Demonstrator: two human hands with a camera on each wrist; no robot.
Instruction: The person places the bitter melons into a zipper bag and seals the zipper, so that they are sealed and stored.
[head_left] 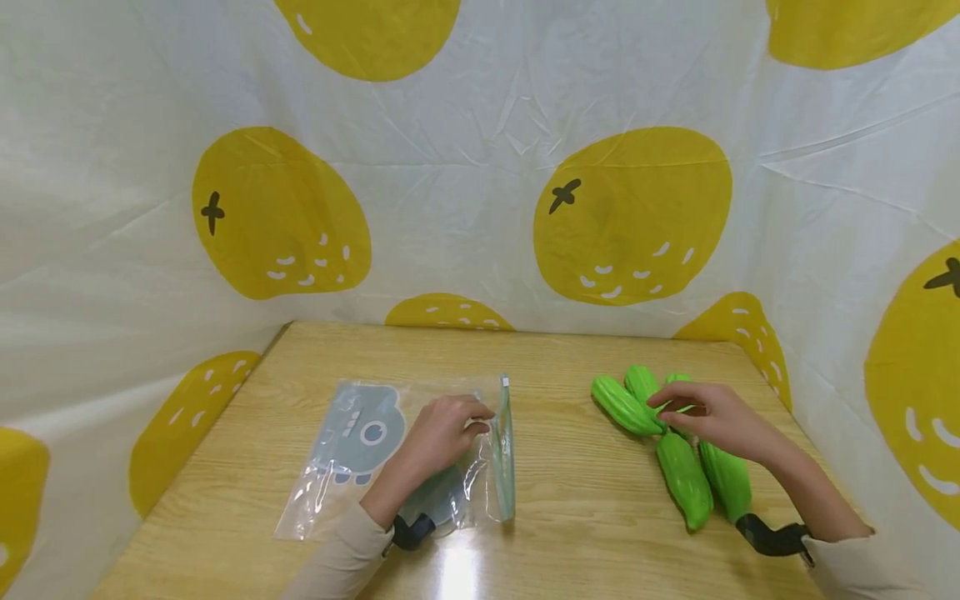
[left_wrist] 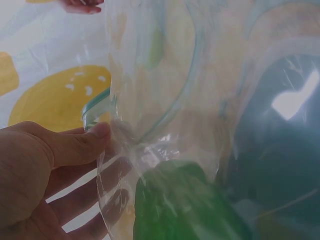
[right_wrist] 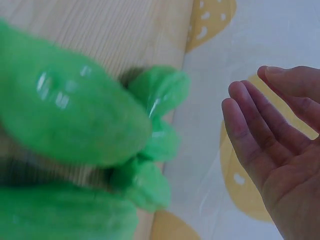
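A clear zip bag (head_left: 480,479) with a blue-grey one-eyed monster print lies on the wooden table, its green-edged mouth standing up on the right. My left hand (head_left: 442,429) pinches the plastic close to that mouth; in the left wrist view its thumb (left_wrist: 80,146) lies against the film. A green shape (left_wrist: 182,205) shows through the plastic there. At the right, several glossy green ridged gourds (head_left: 684,483) lie in a cluster. Over them hovers my right hand (head_left: 720,417), fingers loosely bent. The right wrist view shows nothing between its fingers (right_wrist: 240,120), beside a gourd (right_wrist: 75,100).
Both wrists carry a black camera mount (head_left: 768,536). A white curtain (head_left: 450,208) printed with yellow fruit hangs behind and at both sides of the wooden table (head_left: 555,400). Bare wood lies between the bag and the gourds.
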